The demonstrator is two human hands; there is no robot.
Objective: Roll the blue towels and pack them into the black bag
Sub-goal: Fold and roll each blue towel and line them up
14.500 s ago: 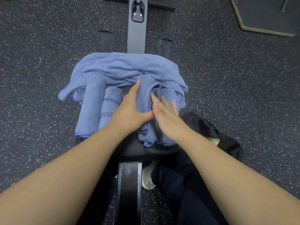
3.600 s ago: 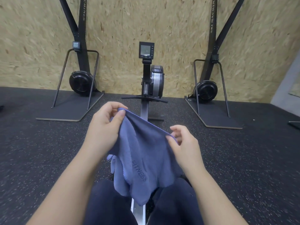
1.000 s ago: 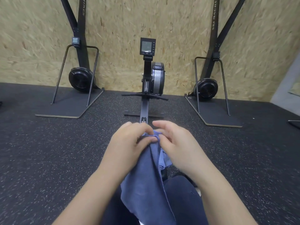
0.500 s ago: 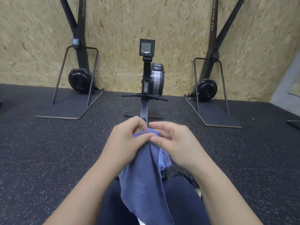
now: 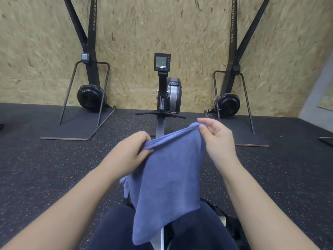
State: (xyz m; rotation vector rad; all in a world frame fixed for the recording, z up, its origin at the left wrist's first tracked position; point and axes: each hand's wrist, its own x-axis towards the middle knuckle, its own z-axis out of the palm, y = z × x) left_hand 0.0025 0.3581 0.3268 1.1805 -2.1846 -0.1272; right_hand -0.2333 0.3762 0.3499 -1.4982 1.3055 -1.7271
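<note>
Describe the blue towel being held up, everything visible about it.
The blue towel looks like soft terry cloth, plain on the side shown, with a ribbed hem along its top edge. It hangs unrolled in the air over the person's lap, lower corner drooping. The left hand grips one end of the top edge, the right hand pinches the other, held higher.

Left hand [image 5: 129, 152] — right hand [image 5: 217, 141] — pinching

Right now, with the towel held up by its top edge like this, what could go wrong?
1. The blue towel hangs from small pinches of the left hand and right hand; either grip could slip and drop a corner.
2. Its loose lower end drapes over the lap, near the rowing machine rail, and might snag or bunch before rolling.
</note>
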